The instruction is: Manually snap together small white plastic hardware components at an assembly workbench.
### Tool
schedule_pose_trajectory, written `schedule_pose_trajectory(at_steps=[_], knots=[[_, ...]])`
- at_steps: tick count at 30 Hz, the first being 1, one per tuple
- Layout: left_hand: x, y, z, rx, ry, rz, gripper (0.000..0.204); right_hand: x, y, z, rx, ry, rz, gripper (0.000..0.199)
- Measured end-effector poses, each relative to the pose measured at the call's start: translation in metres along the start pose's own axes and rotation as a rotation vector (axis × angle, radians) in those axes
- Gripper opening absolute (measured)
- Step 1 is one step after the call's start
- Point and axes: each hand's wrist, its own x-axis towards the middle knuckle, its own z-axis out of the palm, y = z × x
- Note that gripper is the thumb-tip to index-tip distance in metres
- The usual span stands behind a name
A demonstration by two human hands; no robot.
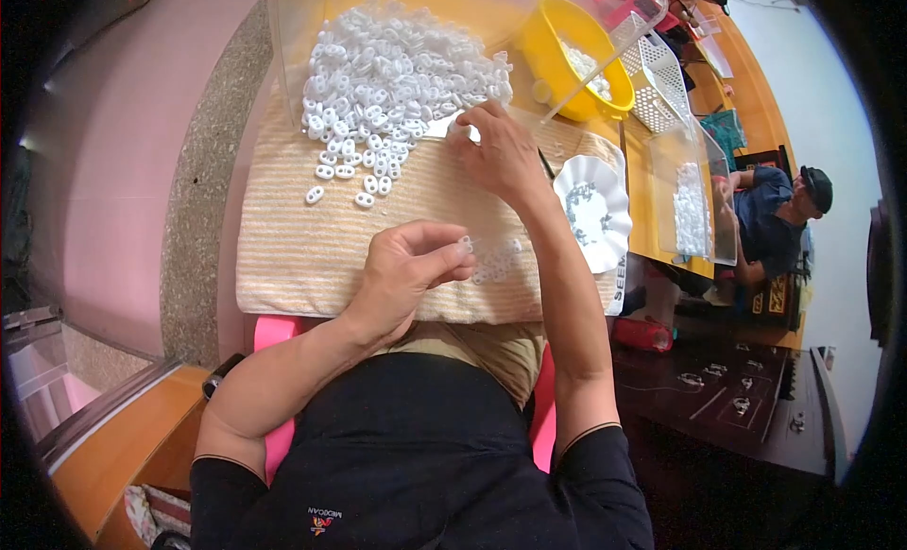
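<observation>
A small assembly workshop: a bench (661, 205) covered by a striped towel (312, 238) carries a heap of white plastic parts (387, 77), a yellow bowl (567, 54), and sorting baskets (661, 77); a second worker (779, 219) sits alongside.

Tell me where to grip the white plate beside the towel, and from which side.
Take the white plate by its scalloped rim on the right, outer side, probably from above. It lies flat with small parts in its middle, the right hand and forearm crowd its left, and the towel sits under that edge.
</observation>
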Motion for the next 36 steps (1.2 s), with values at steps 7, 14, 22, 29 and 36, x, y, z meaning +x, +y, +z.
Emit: schedule_pose_trajectory(at_steps=[7,14,22,29,36], knots=[[0.001,-0.002,0.0,0.012,0.0,-0.006,0.017,0.0,0.009,0.009,0.027,0.055,0.001,0.023],[0.001,-0.003,-0.001,0.014,-0.001,-0.008,0.017,0.004,0.009,0.013,0.124,0.069,0.015,0.021],[0.001,-0.001,0.0,0.016,0.007,-0.007,0.016,0.006,0.008,0.013,0.152,0.085,-0.012,0.016],[0.001,-0.002,-0.002,0.011,0.007,-0.002,0.016,0.006,0.008,0.014,0.163,0.104,0.021,0.016],[0.001,-0.001,-0.002,0.008,-0.006,-0.002,0.016,0.002,0.014,0.013,0.072,0.104,-0.062,0.018]])
